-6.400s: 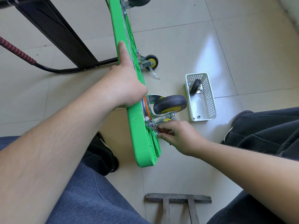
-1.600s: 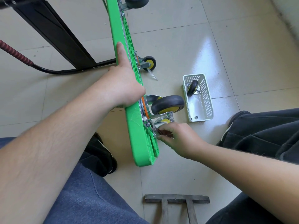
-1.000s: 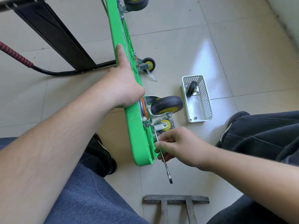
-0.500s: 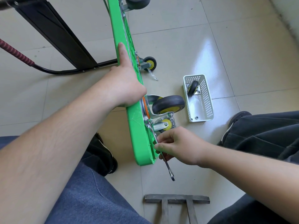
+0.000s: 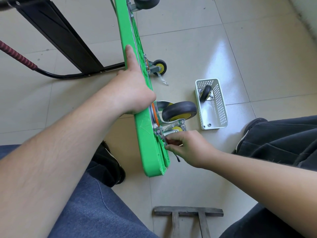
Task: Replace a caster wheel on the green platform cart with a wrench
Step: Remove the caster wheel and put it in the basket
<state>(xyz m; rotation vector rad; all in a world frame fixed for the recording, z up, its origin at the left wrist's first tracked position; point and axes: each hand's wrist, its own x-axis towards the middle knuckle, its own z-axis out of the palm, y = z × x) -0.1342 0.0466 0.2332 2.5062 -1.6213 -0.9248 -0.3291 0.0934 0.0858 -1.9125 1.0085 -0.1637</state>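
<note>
The green platform cart point(image 5: 145, 134) stands on its long edge on the tiled floor. My left hand point(image 5: 132, 91) grips its upper edge, thumb lying along the green rim. A black caster wheel point(image 5: 179, 111) with a yellow hub sticks out from the underside on a silver bracket. Just below it my right hand point(image 5: 187, 146) grips a slim metal wrench point(image 5: 176, 158) whose head sits at the bracket's bolts; only the handle tip shows under my fingers. A spare caster point(image 5: 205, 93) lies in a white basket point(image 5: 221, 103).
Two more casters point(image 5: 159, 67) point(image 5: 145, 2) sit farther up the cart. The folded black handle point(image 5: 56, 33) with a red grip lies at left. A metal T-shaped frame point(image 5: 188, 213) is on the floor near me. Another person's dark trouser leg point(image 5: 283, 140) is at right.
My right hand has swung the wrench up toward the bracket; its long handle, which pointed down and out below my fist, is now mostly hidden under my fingers. My left hand holds still.
</note>
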